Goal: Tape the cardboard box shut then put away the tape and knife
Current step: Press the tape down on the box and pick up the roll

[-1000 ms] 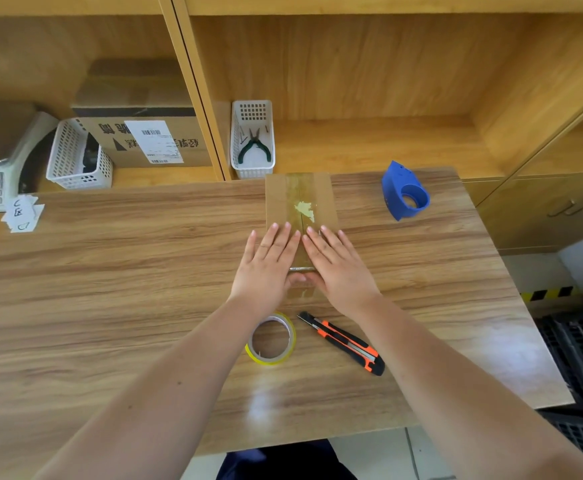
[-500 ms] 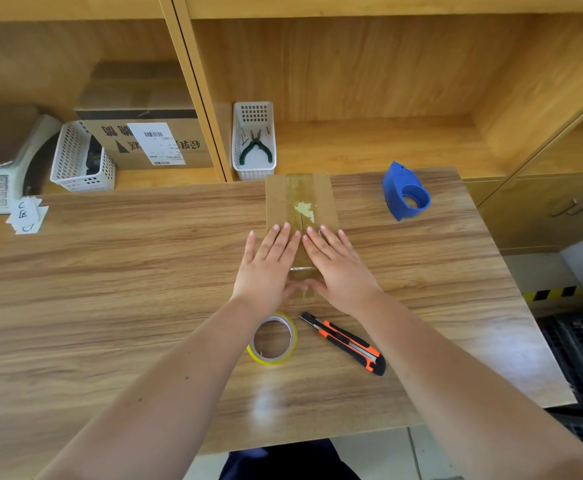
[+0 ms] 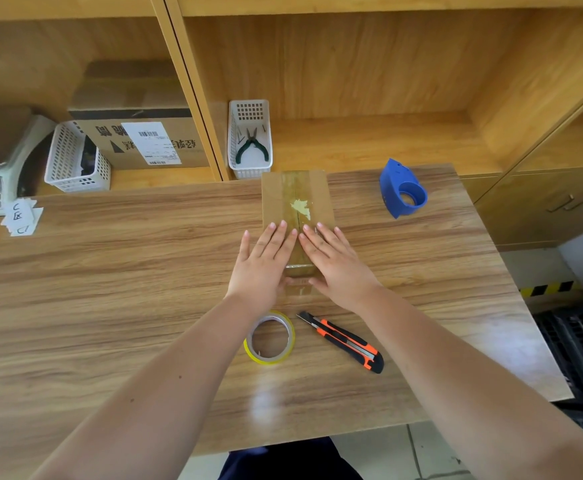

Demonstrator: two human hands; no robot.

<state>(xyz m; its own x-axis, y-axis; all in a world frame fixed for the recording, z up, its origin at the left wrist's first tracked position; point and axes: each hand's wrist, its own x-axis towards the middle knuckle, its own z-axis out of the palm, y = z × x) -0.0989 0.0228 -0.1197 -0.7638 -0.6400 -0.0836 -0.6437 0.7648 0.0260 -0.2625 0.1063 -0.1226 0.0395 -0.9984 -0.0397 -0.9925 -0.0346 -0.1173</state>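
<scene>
Both hands, left hand [image 3: 264, 263] and right hand [image 3: 335, 263], press flat with fingers together on the taped cardboard box [image 3: 295, 199]; next, I'd guess, gather the near tape roll [image 3: 270, 337] and knife [image 3: 342, 341].

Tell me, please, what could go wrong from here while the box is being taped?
The knife lies close under the right hand, its blade end pointing toward it; reaching back carelessly might nick a finger. The tape roll sits beneath the left hand's forearm and could get knocked across the table.

Barcode label [image 3: 151, 143] — print too small — on shelved carton [image 3: 134, 133].
</scene>
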